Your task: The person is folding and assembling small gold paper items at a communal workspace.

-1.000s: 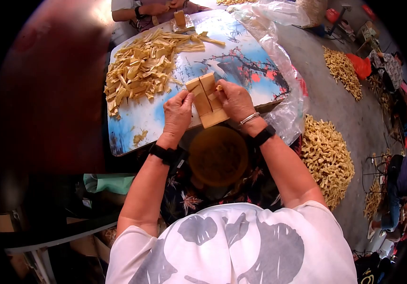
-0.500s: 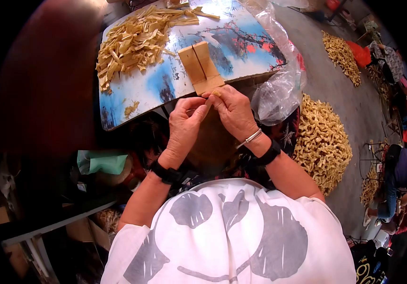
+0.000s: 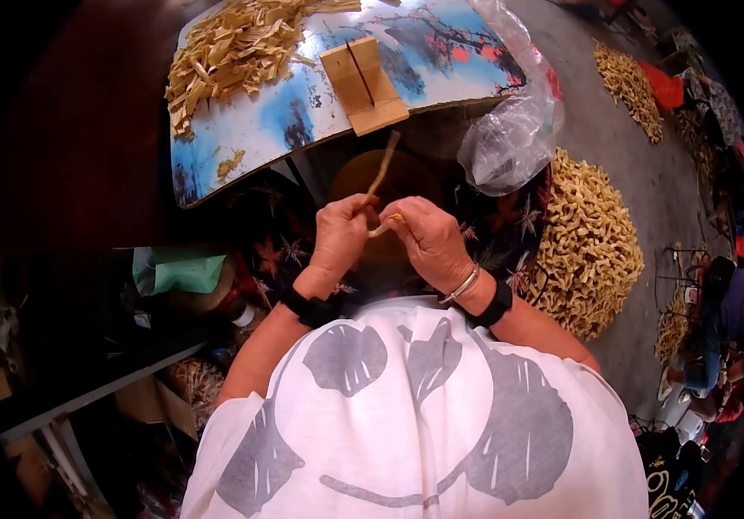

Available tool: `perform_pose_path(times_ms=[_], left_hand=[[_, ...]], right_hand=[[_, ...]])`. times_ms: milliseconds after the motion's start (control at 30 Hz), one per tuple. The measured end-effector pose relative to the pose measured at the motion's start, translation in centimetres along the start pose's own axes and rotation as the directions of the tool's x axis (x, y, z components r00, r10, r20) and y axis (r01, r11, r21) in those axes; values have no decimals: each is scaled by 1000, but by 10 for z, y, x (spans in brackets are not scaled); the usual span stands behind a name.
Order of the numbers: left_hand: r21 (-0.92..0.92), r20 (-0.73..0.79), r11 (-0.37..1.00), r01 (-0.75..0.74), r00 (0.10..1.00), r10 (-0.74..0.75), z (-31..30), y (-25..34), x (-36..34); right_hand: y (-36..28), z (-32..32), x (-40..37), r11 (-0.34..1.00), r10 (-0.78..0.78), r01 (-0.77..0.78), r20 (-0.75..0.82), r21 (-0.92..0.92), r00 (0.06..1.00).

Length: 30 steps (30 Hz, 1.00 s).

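Between my hands, above my lap, is a thin yellowish strip. One end of it sticks up past the fingers toward the table edge, and a short bent stretch spans the gap between the hands. My left hand pinches the strip with closed fingers. My right hand grips its other part, where a bit of yellow shows at the thumb and fingertip. Just beyond the hands, a small wooden stand with a slot sits at the near edge of the painted table.
Flat yellowish strips are heaped at the table's far left. Clear plastic hangs off its right side. A large pile of knotted yellowish pieces lies right of me, another pile farther off. A green bag is at left.
Both hands have dropped from the table edge toward my body and stand slightly farther apart. A long end of the strip now shows above my left hand. The view has tilted slightly.
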<state>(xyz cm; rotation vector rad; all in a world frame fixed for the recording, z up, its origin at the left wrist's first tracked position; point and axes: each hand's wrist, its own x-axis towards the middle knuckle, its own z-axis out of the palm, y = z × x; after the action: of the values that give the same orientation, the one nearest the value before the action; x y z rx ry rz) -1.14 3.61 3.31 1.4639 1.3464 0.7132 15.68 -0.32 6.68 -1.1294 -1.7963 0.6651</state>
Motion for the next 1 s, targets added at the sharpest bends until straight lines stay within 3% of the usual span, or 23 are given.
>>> perform_pose_path(times_ms=[33,67,167,200,233,300,333,433,467,567,667,767,833,867,933,967,1000], left_hand=[[345,31,913,-216,975,219,0,1,-4],[631,137,669,-393,905,403,0,4,-8],[784,249,433,-444,865,435,0,14,-14],[795,206,422,-435,849,487,0,15,-15],[806,163,412,-425,828,536,1,16,-16],[822,111,399,-406,802,587,4,19,-17],[828,100,398,-396,802,589,6,21,-18],[868,91,358,-345,818,568,7,21,-17],[883,93,338,-326,827,555,8,21,-17],[846,40,454,-281,882,470,4,24,-15],[624,22,639,-449,828,560,1,28,-13],[236,-95,910,-340,925,369,1,22,-16],[119,-153,960,-255,950,272,1,15,-16],[57,-176,976,-211,960,218,0,13,-16],[138,-209,971,-197,952,222,0,10,-17],[178,-223,965,-190,948,228,-1,12,-17],[-3,-184,991,-137,974,134,-1,16,-18]], right_hand=[[3,1,4,993,-108,106,-52,-50,993],[5,3,5,973,-216,206,-98,-105,971],[13,16,-1,987,145,-136,-131,82,981],[17,11,4,963,268,-268,-43,-14,963],[16,9,6,896,431,-429,1,114,902],[0,0,18,639,692,-695,147,329,706],[7,4,17,657,686,-680,115,326,718],[17,13,15,881,438,-415,-58,229,897],[18,12,14,914,368,-354,-36,198,929],[19,8,12,968,216,-219,34,120,976],[17,5,11,978,201,-203,57,44,978],[23,4,13,975,224,-223,57,-17,973],[25,4,12,957,288,-289,100,-6,952],[25,5,12,866,415,-452,196,213,888],[26,8,12,470,544,-705,454,531,706],[27,8,12,429,541,-700,459,571,705],[29,7,13,387,538,-693,462,608,705]])
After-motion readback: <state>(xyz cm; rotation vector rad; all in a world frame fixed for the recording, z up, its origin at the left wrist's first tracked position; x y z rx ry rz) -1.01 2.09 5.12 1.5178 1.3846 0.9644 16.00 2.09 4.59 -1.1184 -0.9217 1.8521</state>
